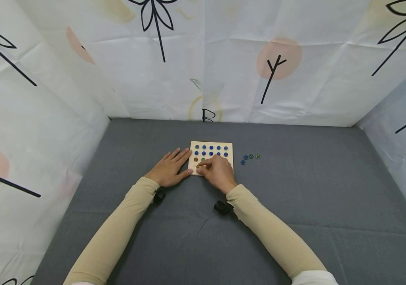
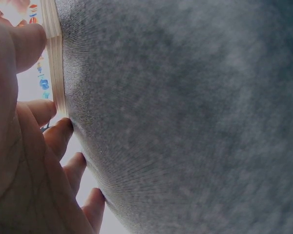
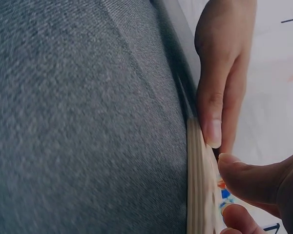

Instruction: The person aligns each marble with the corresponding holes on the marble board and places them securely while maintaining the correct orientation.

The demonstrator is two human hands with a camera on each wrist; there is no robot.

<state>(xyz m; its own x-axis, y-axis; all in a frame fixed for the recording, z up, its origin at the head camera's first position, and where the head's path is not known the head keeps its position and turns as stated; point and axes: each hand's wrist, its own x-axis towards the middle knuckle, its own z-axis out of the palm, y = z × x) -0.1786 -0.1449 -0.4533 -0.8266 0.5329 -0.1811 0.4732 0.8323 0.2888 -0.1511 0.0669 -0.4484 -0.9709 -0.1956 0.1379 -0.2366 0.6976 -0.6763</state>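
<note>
pale plywood, its layered edge plain in both wrist views, makes up the small square board (image 1: 211,157) that lies flat on the grey woven cloth of the desk (image 1: 295,190), right under the fingers of both hands. the board's face is drilled with rows of round hollows; the two rows farthest from the hands hold glossy blue beads (image 1: 211,150), round and glassy, and the row nearer the hands holds an orange-brown one and a greenish one. the left hand (image 1: 168,169) lies flat with straight fingers spread on the cloth, its fingertips touching the board's left edge, holding nothing. the right hand (image 1: 218,172) rests over the board's near part, thumb and forefinger curled together over a small yellowish bead (image 1: 198,166) at their tips; whether they actually pinch it is too small to tell. just to the right of that hand, off the board, a short row of loose beads (image 1: 250,158), blue and green, sits on the cloth. pale cream sleeves cover both forearms.
</note>
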